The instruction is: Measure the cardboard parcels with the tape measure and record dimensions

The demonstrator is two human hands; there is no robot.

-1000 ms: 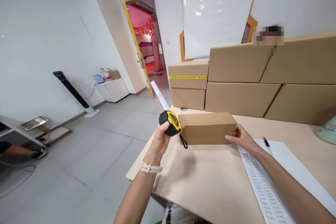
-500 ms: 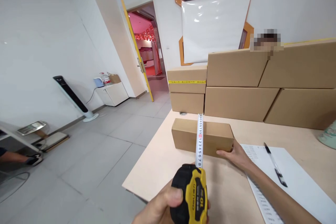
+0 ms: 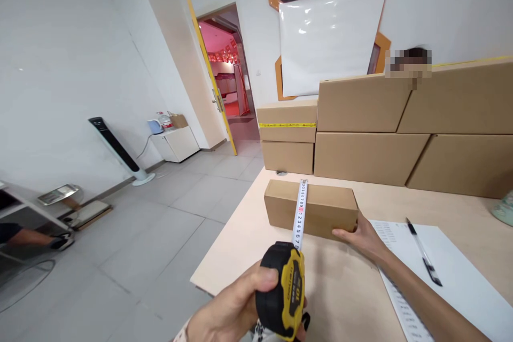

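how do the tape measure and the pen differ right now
The tape measure is held in the left hand, while the pen lies on the paper with no hand on it. The tape measure has a chunky black and yellow case; the pen is slim, clear along its middle. The tape measure's blade is out across the small box; the pen has no such part. Both have black parts.

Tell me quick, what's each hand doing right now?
Left hand: closed, holding the yellow-and-black tape measure.
Right hand: holding the small cardboard box at its right end, fingers mostly hidden.
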